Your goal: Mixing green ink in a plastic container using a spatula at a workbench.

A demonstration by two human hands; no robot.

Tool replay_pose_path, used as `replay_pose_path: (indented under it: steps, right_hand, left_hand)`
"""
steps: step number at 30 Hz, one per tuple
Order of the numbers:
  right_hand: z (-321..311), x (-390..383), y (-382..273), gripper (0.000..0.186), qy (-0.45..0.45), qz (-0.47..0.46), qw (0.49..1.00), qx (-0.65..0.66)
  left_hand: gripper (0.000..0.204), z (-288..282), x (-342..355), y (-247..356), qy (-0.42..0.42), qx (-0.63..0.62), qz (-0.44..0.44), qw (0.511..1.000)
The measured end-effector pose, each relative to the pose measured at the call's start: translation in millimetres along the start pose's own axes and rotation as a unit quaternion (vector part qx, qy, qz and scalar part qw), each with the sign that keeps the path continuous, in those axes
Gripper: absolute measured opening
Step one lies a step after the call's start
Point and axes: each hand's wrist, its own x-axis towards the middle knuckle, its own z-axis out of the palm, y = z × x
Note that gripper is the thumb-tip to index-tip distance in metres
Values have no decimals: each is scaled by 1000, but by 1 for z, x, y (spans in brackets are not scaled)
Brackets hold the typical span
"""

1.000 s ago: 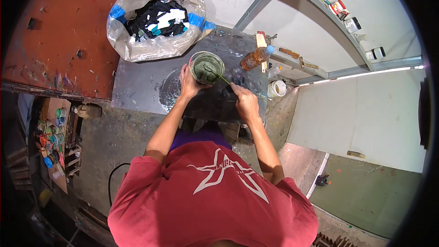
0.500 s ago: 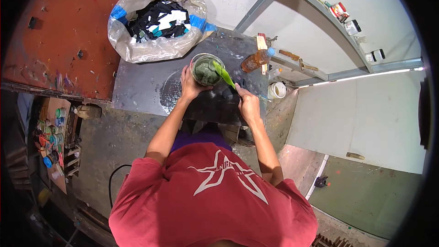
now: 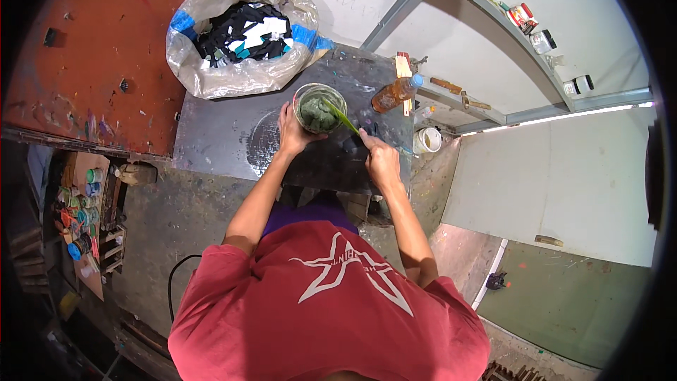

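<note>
My left hand [image 3: 292,132] is wrapped round the near left side of a clear round tub [image 3: 299,109]. Inside the tub is a thick dark green paste [image 3: 314,114], perhaps paint or ink. A bright green spatula [image 3: 345,121] slants into the paste, its blade partly sunk in it. My right hand [image 3: 381,159] grips the spatula's handle end, fingers closed, to the right of the tub and nearer to me. The tub sits at or just above the dark table [image 3: 218,130]; I cannot tell whether it touches.
A plastic sack [image 3: 218,85] of black, white and teal scraps stands behind the tub. On the right are a bottle of amber liquid [image 3: 392,95] and a white bucket [image 3: 427,140]. A red-brown board [image 3: 106,42] borders the table's left. Several jars [image 3: 86,215] sit lower left.
The spatula's blade has turned edge-on and moved slightly left, deeper into the paste. My right hand has shifted a little left with it; my left hand keeps its hold on the tub.
</note>
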Motion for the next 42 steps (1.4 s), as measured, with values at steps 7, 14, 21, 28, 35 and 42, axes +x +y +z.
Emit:
replay_pose_path:
  steps: [7,14,21,28,35,42]
  right_hand:
    - [-23,5,-10,60,41,-14,999,33]
    - [4,-10,7,59,-3,35,999,23]
    - [-13,-3,-6,58,-19,29,999,5]
    - [-16,-4,-12,56,116,-6,991,65]
    - [-12,-2,-13,54,80,17,994,74]
    - [-23,5,-18,55,75,18,995,59]
  left_hand:
    - [126,-2,-3,4,10,-28,-15,999]
    - [123,-5,0,7,-5,12,-8,1000]
    - [123,-1,0,-1,-10,20,16,1000]
    - [136,4,-1,-10,-31,10,19,999]
    - [136,2,-2,-4,-24,-12,-1,1000]
    - [136,1,-1,-5,-35,-11,-12,999]
